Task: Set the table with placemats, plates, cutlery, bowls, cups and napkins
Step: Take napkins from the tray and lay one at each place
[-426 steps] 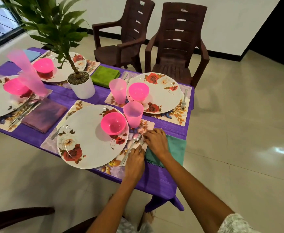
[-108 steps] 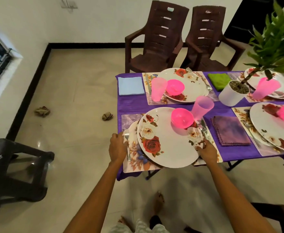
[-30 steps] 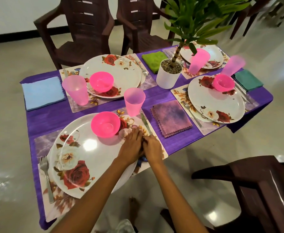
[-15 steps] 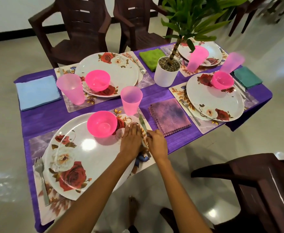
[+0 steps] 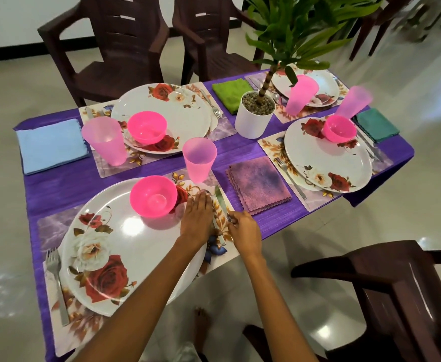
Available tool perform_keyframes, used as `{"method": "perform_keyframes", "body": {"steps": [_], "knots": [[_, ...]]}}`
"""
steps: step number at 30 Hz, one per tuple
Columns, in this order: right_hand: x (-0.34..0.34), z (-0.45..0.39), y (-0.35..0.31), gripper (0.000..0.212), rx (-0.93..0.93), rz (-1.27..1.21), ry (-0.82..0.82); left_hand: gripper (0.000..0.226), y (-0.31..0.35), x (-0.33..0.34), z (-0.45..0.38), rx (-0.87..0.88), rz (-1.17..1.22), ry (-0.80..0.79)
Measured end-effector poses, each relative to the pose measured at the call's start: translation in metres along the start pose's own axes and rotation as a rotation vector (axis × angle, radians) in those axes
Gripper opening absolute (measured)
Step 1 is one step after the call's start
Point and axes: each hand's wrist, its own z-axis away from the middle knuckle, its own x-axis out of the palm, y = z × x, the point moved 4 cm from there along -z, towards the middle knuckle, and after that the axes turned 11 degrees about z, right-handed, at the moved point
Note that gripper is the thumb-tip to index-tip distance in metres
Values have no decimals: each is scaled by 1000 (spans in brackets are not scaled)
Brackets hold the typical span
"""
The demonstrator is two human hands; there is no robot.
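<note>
The desk (image 5: 65, 184) wears a ribbed purple cloth and runs from near left to far right. Four dark moulded plastic chairs stand round it: two at the far side, one near right (image 5: 397, 288). Four floral mats each carry a glossy round plate with red roses; the near plate (image 5: 125, 246) is the largest in view, lying on the near mat (image 5: 57, 335).

Both forearms reach in from the near edge, slanting up toward the right rim of that plate. The left hand (image 5: 198, 220) lies flat, palm down, fingers straight and together, resting on the plate rim and mat and gripping nothing. Just right of it the right hand (image 5: 244, 231) is curled, fingers pinching the handle of a steel knife (image 5: 219, 202). The knife lies flat on the mat between the hands, its long axis running near to far, blade tip pointing away toward the pink cup (image 5: 199, 159).

A smooth pink plastic bowl (image 5: 153, 195) sits on the far part of the near plate. A steel fork (image 5: 54, 278) lies left of the plate, tines pointing far. A mottled purple napkin (image 5: 259, 185) with scalloped edges lies right of the knife. A white pot (image 5: 253, 116) of pebbles holds a leafy plant mid-desk.
</note>
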Motion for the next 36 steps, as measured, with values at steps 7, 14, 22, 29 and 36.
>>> {"method": "perform_keyframes", "body": {"steps": [7, 14, 22, 29, 36], "knots": [[-23, -30, -25, 49, -121, -195, 117, 87, 0, -3, 5, 8, 187, 72], [-21, -107, -81, 89, -229, -791, -197, 53, 14, -11, 32, -71, 820, 324], [4, -109, -84, 79, -221, -814, -116, 45, -6, -1, 27, -155, 795, 291], [-2, -95, -80, 82, -243, -833, -235, 47, 1, 2, 23, -83, 771, 311], [-40, -38, 26, 32, 233, -487, 303, 44, 51, -4, -1, 256, 587, 420]]}}
